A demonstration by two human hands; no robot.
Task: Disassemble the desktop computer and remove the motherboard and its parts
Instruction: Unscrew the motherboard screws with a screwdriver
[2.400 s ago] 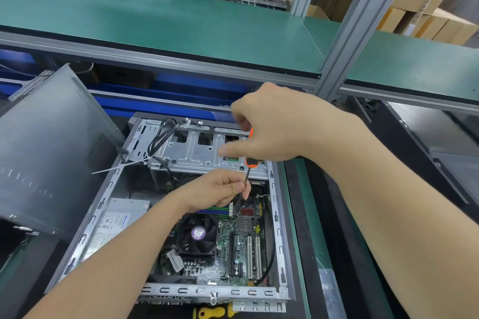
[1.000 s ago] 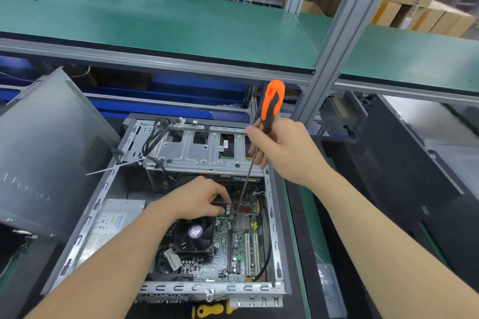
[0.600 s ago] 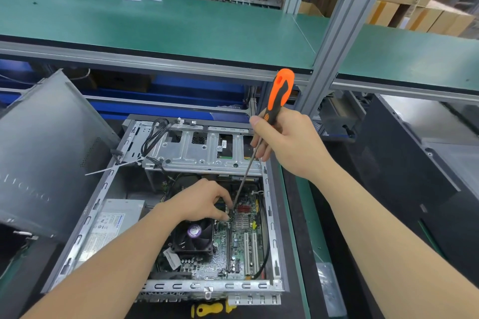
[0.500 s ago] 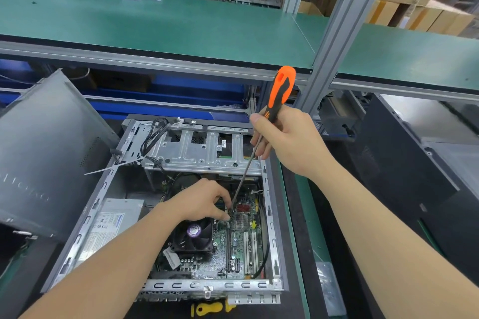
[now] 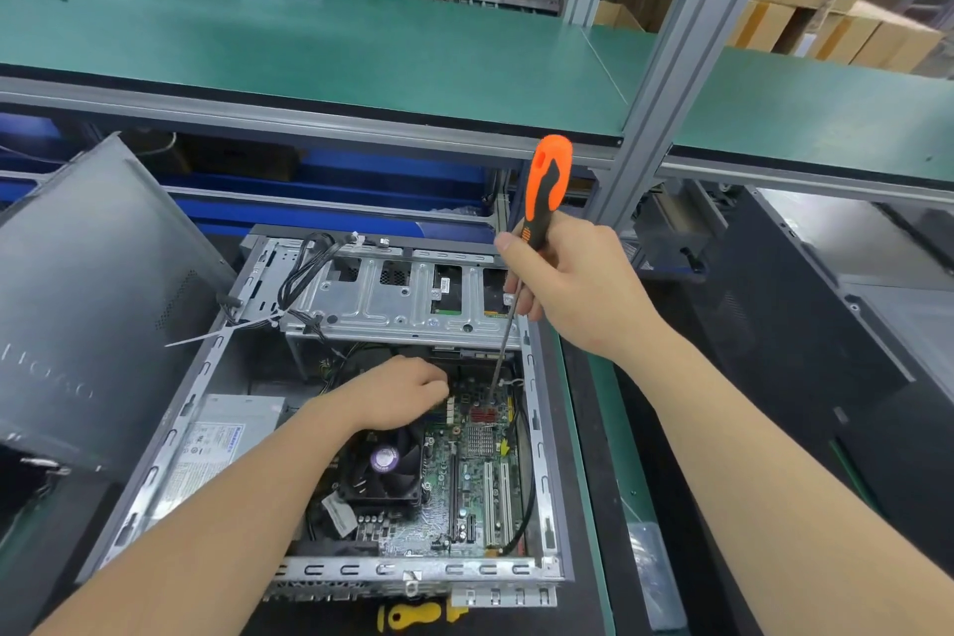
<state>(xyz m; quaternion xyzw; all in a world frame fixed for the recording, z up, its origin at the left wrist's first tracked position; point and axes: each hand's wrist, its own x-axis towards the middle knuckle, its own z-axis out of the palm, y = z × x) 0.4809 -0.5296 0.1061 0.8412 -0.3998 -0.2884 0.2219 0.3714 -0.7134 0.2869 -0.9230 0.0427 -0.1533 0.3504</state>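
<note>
The open desktop case (image 5: 543,434) lies flat with its green motherboard (image 5: 467,485) exposed. My right hand (image 5: 578,289) grips the lower handle of an orange and black screwdriver (image 5: 548,186). Its thin shaft slants down, and the tip touches the board near a red part at the far right corner. My left hand (image 5: 402,393) reaches into the case above the black CPU fan (image 5: 384,462). Its fingers are curled at the memory slots, just left of the tip. Anything they hold is hidden.
A silver drive cage (image 5: 392,300) with black cables spans the far end of the case. The power supply (image 5: 227,439) sits at its left. The grey side panel (image 5: 93,294) leans on the left, another dark case (image 5: 826,325) stands right, and a yellow-handled tool (image 5: 413,615) lies in front.
My right hand moved from the top of the handle down to its lower end and drew back right. The tip shifted slightly right on the board. My left hand's fingers curled back.
</note>
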